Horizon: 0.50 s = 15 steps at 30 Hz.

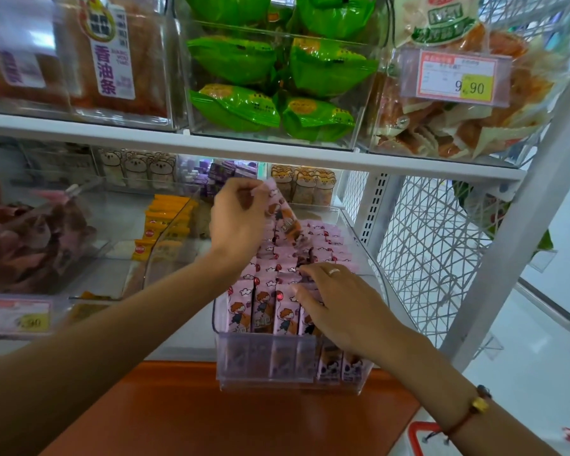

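Currently, left hand fingers pinch a packet; right hand fingers spread across the rows. Forced insertion may topple them.

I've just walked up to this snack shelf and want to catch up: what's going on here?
A person is working over a clear bin packed with rows of pink snack packets. The left hand pinches a loose packet, lifted above the rows. The right hand rests with its fingers on the rows near the front, perhaps holding a gap for it.
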Motion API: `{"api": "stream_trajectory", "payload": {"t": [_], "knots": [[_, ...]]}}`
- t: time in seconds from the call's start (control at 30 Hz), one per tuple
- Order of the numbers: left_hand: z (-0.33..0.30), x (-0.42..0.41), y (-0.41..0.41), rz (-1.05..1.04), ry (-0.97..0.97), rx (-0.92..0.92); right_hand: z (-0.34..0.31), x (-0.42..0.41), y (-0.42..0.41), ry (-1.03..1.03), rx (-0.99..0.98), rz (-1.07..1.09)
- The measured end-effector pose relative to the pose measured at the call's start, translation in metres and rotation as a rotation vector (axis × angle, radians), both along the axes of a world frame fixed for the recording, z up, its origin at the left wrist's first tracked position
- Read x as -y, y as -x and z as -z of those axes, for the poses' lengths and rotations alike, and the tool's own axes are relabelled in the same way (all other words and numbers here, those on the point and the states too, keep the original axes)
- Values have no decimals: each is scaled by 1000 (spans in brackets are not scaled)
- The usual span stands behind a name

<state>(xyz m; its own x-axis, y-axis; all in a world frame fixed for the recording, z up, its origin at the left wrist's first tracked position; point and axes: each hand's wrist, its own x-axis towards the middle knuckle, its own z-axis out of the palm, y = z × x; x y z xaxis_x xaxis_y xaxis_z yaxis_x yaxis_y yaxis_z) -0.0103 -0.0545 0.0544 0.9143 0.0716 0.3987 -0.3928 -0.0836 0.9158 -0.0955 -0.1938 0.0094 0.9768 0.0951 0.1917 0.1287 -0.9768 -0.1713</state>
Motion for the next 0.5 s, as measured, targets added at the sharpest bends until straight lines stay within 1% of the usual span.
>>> {"api": "stream_trajectory", "payload": {"t": [0.07,0.1,0.17,0.2,0.27,0.3,0.37,0.43,0.5], "knots": [[1,-10,18,-17,97,30,-3,0,1,-47,74,-12],[1,-15,26,-12,128,39,-6,0,3,-108,141,-20],[3,-22,40,7,143,46,-13,-1,6,-322,267,-22],[4,-25,47,22,139,48,-17,-3,8,-473,273,-29],[6,-28,58,88,145,44,-22,-12,12,-772,151,-99],[7,-28,62,127,148,42,-23,-18,14,-852,84,-145],[9,-30,68,193,147,50,-22,-26,15,-843,60,-182],[11,-33,69,262,161,65,-22,-25,14,-821,127,-133],[15,-38,66,302,116,80,-23,-20,12,-906,146,-62]]}}
